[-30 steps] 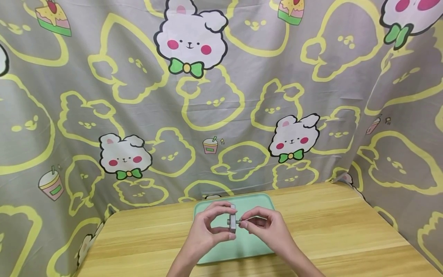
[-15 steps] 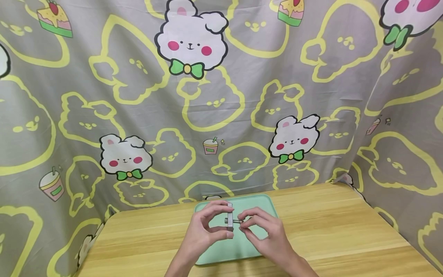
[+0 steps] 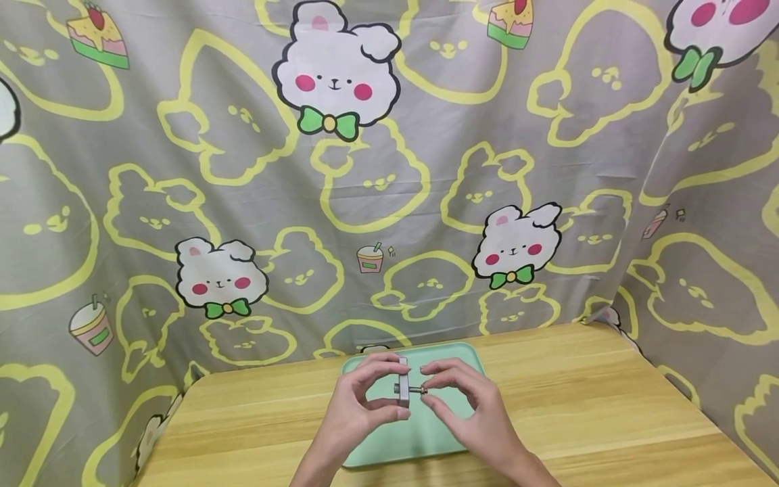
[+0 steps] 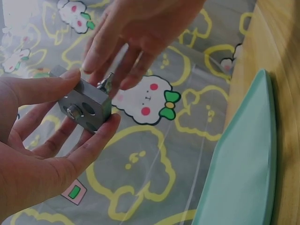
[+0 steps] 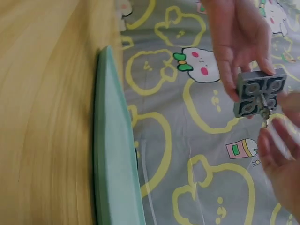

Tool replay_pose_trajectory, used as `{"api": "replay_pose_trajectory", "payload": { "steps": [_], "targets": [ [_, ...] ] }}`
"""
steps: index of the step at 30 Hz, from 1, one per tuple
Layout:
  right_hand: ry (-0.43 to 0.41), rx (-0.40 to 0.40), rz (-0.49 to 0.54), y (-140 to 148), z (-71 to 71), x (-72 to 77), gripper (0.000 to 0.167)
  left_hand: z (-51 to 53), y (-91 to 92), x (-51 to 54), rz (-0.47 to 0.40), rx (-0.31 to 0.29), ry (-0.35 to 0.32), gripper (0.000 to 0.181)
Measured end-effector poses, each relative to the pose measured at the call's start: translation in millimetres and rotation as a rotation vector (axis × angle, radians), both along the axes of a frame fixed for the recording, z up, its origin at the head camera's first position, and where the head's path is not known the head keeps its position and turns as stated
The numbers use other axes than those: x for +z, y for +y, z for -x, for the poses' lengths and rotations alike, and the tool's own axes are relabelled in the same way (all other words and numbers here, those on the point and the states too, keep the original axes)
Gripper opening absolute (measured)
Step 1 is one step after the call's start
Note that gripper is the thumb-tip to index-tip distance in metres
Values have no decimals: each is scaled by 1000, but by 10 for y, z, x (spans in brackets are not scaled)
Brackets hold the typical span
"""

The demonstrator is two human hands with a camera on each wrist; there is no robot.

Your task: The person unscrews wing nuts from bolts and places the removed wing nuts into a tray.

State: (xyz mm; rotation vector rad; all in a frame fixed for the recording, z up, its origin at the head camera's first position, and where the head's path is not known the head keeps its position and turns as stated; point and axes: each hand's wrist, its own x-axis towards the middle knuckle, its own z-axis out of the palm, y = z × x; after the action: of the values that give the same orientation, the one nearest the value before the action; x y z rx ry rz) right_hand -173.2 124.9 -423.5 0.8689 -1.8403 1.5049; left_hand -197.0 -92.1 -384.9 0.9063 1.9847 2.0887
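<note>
My left hand [image 3: 358, 404] grips a grey square metal block [image 3: 404, 381] by opposite edges, thumb below and fingers above, over the tray. In the left wrist view the block's near face has round holes and a bolt head [image 4: 73, 111] at its middle. The bolt's shank [image 3: 416, 389] sticks out of the other side toward the right hand, with a small fitting [image 5: 265, 114] near its tip. My right hand [image 3: 473, 404] is around the bolt's end, thumb and fingers parted. Its thumb is close to the tip; whether they touch I cannot tell.
A mint-green tray [image 3: 438, 439] lies on the wood-grain table [image 3: 596, 406] beneath the hands. A grey cloth curtain [image 3: 426, 149] with cartoon animals surrounds the table at the back and sides.
My right thumb and fingers have parted from the bolt's end, which now shows between them. The left hand and the block have shifted slightly left.
</note>
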Motion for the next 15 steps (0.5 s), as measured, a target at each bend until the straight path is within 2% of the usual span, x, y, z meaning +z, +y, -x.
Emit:
{"api": "replay_pose_trajectory", "payload": {
  "steps": [3, 5, 7, 11, 15],
  "targets": [
    [-304, 38, 114, 24, -19, 40, 17, 1, 11, -4, 1, -1, 2, 49],
    [-495, 54, 180, 42, -14, 62, 19, 3, 17, -9, 4, -1, 0, 49],
    [-643, 76, 231, 61, -7, 76, 25, 4, 21, -14, 11, 3, 0, 48],
    [-821, 155, 264, 92, 5, 83, 35, 4, 30, -20, 31, 10, 10, 47],
    [-889, 232, 256, 115, 11, 74, 37, 0, 44, -17, 44, 5, 19, 47]
  ]
}}
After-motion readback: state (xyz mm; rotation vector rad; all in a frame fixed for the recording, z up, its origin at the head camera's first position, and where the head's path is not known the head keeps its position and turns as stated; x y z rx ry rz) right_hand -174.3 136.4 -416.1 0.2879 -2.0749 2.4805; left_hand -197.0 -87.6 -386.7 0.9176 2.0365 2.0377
